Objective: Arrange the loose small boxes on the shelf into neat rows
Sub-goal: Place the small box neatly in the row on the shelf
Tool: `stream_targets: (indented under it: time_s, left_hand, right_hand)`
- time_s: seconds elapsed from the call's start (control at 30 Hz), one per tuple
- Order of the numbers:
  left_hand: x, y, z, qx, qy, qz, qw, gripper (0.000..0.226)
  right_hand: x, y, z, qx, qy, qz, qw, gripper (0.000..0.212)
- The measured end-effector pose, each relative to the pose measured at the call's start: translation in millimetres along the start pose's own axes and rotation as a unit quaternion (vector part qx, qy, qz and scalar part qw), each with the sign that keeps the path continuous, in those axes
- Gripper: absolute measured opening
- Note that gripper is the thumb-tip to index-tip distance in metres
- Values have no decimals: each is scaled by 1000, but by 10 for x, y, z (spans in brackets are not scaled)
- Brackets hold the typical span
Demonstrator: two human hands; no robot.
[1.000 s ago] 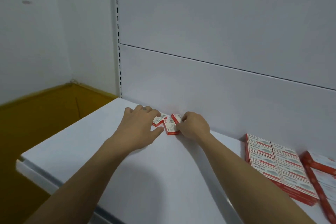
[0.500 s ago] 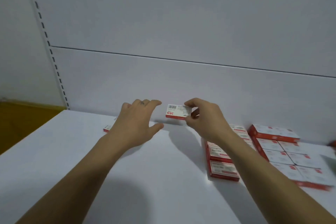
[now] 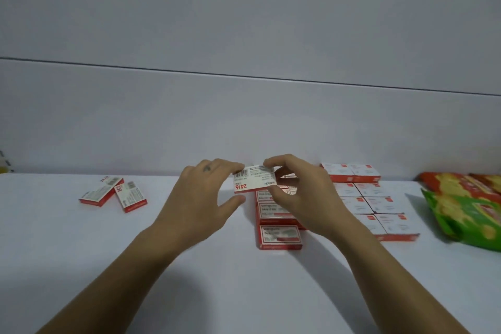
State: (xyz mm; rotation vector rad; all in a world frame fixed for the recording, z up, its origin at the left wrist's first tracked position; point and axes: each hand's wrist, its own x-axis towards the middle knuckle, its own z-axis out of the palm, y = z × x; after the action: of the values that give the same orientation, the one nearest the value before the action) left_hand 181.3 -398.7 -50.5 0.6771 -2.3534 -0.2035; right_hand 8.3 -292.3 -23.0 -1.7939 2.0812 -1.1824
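Small red-and-white cardboard box [image 3: 254, 179] between hands, above white shelf [image 3: 81, 252]. Right hand [image 3: 306, 198] pinches box's right end; left hand [image 3: 200, 198] spread, fingertips [image 3: 238, 167] touching left end.

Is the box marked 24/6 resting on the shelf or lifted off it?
Lifted: the right hand pinches the box in the air above the row, the left hand touching its end.

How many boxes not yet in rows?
3. Two small red-and-white cardboard boxes lie askew at white shelf left; right hand pinches a third, left hand touching. More may be hidden.
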Motion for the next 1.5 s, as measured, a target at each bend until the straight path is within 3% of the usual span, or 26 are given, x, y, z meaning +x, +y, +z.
stream_targets:
  time_s: [0.17,0.4,0.5,0.6,0.7,1.03,1.2,1.3,1.43,1.5]
  left_hand:
    - [-66,-26,52,-39,9,1,999,36]
    - [-142,-18,10,-126,0,-49,991,30]
    - [-123,43,-22,-250,8,-147,957,12]
    - [-93,91,-38,-361,-9,-243,901,23]
    - [-100,111,-26,-368,-25,-282,886,33]
    - [-114,136,19,-392,-45,-291,872,43]
    - [-123,223,72,-519,-58,-292,801,45]
    - [-132,305,107,-547,-84,-291,780,40]
    - [-124,371,128,-589,-43,-316,742,25]
    - [-126,368,128,-583,-27,-324,745,18]
  right_hand:
    - [-107,88,129,78,26,8,997,37]
    - [-239,145,227,77,8,-26,997,62]
    - [-243,124,231,29,15,-45,998,65]
    - [-272,101,214,33,12,-53,998,68]
    - [-292,80,221,30,-7,-51,998,69]
    - [-277,93,254,-8,35,-87,996,46]
    - [-276,60,255,42,120,-61,990,39]
    - [-271,54,257,64,153,-37,985,40]
    - [-285,0,308,83,131,1,988,45]
    - [-288,-12,326,115,100,33,988,50]
